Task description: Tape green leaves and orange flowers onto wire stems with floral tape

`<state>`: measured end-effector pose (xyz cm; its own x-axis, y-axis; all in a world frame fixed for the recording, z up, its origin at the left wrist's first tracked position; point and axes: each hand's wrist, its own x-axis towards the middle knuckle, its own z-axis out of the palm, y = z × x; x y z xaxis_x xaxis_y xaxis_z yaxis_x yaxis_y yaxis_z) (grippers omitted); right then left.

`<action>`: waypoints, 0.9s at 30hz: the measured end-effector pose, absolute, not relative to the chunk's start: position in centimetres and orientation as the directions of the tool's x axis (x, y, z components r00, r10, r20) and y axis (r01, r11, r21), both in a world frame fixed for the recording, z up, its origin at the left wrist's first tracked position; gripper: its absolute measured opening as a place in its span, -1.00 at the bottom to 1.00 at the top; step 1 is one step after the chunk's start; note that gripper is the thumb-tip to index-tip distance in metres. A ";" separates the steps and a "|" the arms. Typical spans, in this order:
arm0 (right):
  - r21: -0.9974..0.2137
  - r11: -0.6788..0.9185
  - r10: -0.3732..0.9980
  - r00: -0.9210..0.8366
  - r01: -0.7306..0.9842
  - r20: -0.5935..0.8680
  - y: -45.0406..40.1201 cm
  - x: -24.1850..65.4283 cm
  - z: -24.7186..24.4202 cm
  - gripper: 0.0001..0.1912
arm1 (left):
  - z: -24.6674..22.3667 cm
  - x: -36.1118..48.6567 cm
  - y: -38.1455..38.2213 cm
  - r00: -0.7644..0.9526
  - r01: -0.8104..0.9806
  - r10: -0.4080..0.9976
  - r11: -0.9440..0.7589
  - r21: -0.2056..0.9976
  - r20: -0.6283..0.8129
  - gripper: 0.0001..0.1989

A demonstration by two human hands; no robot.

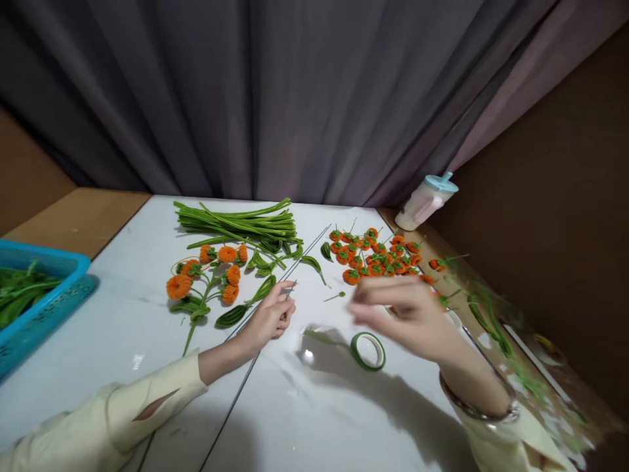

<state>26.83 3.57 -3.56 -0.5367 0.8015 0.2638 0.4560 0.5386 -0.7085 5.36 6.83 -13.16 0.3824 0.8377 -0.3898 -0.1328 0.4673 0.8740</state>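
My left hand (272, 318) is closed round a thin dark wire (236, 396) near the middle of the white table. Raised over the table's right part, my right hand (407, 314) is blurred, its fingers bent; whether it holds anything is hard to make out. Below it lies a roll of green tape (368, 351) with a loose end stretching left. A small green bud on a short wire (341, 295) lies between my hands. Several orange flower heads (376, 259) sit beyond my right hand. An assembled orange flower branch (211, 282) lies beyond and left of my left hand.
Green stems (240, 223) are piled at the table's back. Green leaves (230, 316) lie beside the branch. A blue basket (44, 314) of green pieces stands at the left. A cup with a blue lid (425, 202) stands at the back right, before a dark curtain (275, 98).
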 end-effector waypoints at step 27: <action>-0.948 -0.279 0.900 -0.385 -0.152 -0.203 5.7 24.0 -12.7 -0.70 | -14.2 5.3 4.8 0.499 0.127 0.846 0.146 0.981 -0.190 -0.51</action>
<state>23.98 5.72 -12.66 -0.3850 0.9002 -0.2033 -0.1524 -0.2793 -0.9480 5.34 4.82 -14.22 0.4988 0.8457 -0.1900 0.1267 0.1457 0.9812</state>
